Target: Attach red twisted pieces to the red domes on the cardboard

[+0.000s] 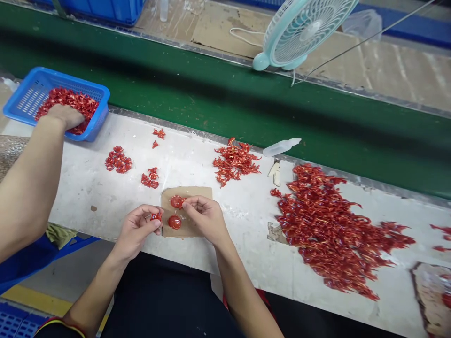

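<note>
1. Your L hand (136, 230): fingers (150, 213) closed, pinching small red twisted piece (156, 216).
2. Your R hand (206, 218): fingers (192, 203) curled at upper red disc (176, 202); can't tell if gripping.
3. Upper red disc & lower red disc (174, 222) on cardboard pad (188, 230), on white bench (246, 211).
4. Loose red pieces lie in piles both sides of pad, big heap (334, 230) to R.
5. Co-worker's hand (65, 116) in blue plastic basket (104, 101), on red pieces.
</note>
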`<state>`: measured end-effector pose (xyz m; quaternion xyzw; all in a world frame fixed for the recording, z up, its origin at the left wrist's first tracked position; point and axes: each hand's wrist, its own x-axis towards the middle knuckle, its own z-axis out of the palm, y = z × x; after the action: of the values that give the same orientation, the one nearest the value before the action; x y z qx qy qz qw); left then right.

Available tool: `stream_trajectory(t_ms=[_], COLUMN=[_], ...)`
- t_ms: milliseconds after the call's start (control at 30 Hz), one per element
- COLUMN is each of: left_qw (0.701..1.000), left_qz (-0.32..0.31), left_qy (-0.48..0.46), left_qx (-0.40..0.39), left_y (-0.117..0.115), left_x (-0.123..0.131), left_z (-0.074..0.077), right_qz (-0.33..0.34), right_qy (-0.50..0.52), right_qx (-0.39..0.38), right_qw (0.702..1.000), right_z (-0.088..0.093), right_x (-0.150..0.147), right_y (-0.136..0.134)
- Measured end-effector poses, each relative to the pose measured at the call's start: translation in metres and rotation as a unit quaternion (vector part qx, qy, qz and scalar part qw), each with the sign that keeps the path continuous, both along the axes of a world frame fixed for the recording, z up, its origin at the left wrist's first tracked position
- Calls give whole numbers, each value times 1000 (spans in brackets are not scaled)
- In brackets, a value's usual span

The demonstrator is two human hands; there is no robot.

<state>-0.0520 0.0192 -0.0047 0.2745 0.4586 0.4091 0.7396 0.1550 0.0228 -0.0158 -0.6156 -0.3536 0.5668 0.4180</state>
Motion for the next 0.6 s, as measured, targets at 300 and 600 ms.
stream_trajectory(t_ms=[300, 600], left_qw=[998, 999], left_qz=[1, -3], left_qy=[44, 31], left_qx=[41, 40], left_y=[-7, -7], left_x=[-2, 12], left_z=[-6, -8], right_qz=[-22, 2], right_qy=[114, 164], right_qx=[-25, -6], right_qw=[993, 986], right_z=[5, 24], right_x=[7, 0], right_y=[-3, -15])
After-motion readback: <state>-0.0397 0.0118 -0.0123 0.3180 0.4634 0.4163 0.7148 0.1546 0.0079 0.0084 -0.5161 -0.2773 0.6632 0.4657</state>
